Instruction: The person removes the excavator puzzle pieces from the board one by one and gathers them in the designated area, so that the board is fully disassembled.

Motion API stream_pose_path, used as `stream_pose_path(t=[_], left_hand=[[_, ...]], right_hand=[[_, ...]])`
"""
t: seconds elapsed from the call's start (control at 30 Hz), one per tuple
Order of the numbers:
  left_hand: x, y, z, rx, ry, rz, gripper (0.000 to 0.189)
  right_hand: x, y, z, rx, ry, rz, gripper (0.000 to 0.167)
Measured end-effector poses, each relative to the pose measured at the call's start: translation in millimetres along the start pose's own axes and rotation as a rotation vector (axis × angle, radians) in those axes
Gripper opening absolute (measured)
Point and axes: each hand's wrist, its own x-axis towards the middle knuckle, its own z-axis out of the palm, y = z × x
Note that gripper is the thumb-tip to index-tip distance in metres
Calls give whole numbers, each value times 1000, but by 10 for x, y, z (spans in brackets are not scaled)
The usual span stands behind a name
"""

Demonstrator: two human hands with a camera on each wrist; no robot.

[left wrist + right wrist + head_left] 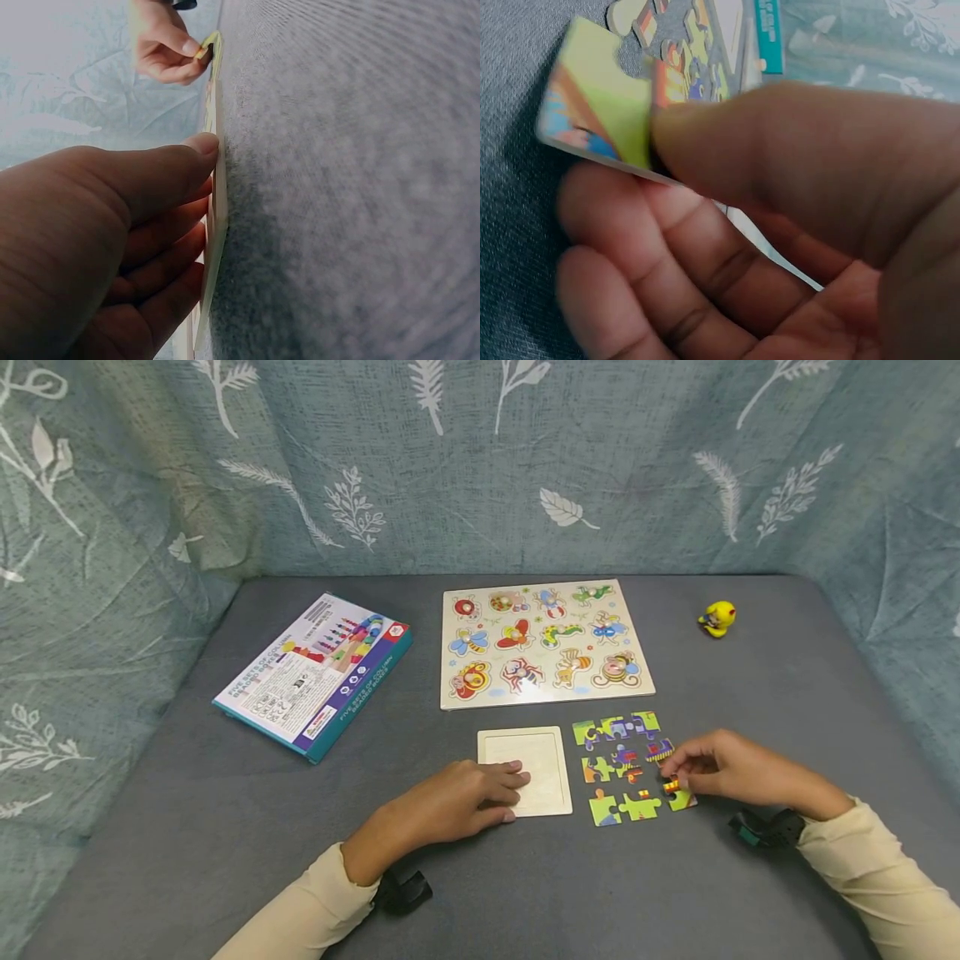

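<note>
My left hand rests on a square pale wooden puzzle tray, its fingers lying over the left part. In the left wrist view the thumb touches the tray's edge. To the right of the tray lie several loose jigsaw pieces in rough rows, printed in green, purple and orange. At their right side my right hand pinches a green corner jigsaw piece between thumb and fingers. The thumb covers part of that piece in the right wrist view.
Behind the tray lies a wooden insect peg puzzle board. A teal and white bead-set box lies at the left. At the back right sits a small yellow toy. A leaf-patterned curtain hangs behind the grey table.
</note>
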Motion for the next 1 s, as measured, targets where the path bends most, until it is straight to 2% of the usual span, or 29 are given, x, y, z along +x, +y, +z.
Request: stream_pose_path(t=[0.27,0.67,0.87,1.0], left_hand=[[3,-2,3,-3,5,-1,21],[18,-5,20,-16,-8,-6,18],[21,14,12,-37,-9,-22,12],[6,26,-6,-59,-12,-52,19]], right_hand=[[-15,-16,1,-10,-19,5,12],[-26,-94,21,-80,38,70,12],[14,-164,-14,-208,115,70,8],[77,-231,-44,-253,138,62,7]])
